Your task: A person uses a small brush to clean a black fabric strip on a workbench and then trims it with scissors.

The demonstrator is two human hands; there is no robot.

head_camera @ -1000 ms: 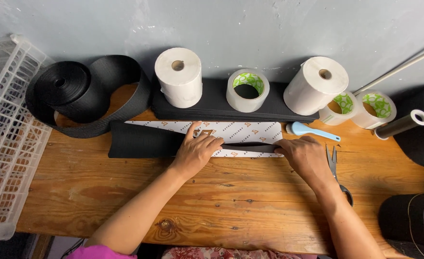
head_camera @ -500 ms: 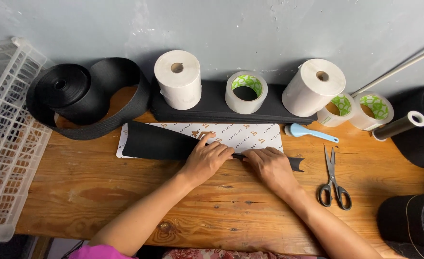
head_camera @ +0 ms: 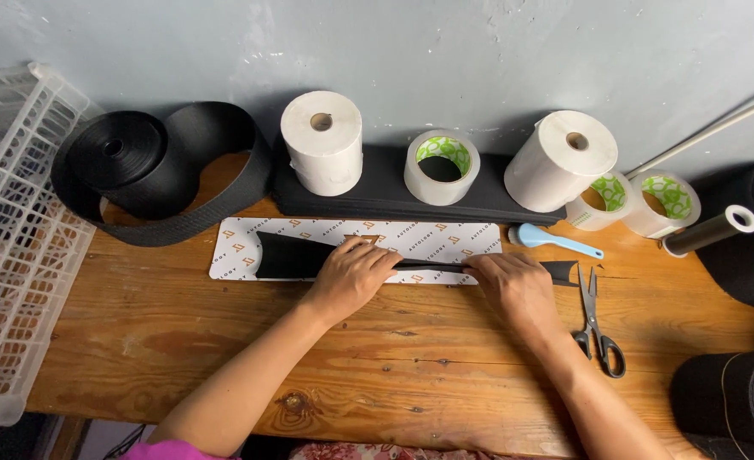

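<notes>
- The left hand [head_camera: 351,277] lies palm-down, fingers pressed together over the black fabric strip [head_camera: 296,258], pinning its rolled middle so it cannot spring open.
- The right hand [head_camera: 513,285] presses flat on the strip's narrow end (whether the fingertips pinch the edge I cannot tell), keeping it taut.
- The strip lies lengthwise along a white printed card [head_camera: 411,243], which serves as a backing on the wooden table [head_camera: 224,358].
- Scissors [head_camera: 597,328] lie just beside the right wrist, a blue-handled tool [head_camera: 552,241] just above.
- White paper rolls [head_camera: 322,140] and tape rolls [head_camera: 442,166] line the wall; a white wire basket [head_camera: 6,255] stands at left.
</notes>
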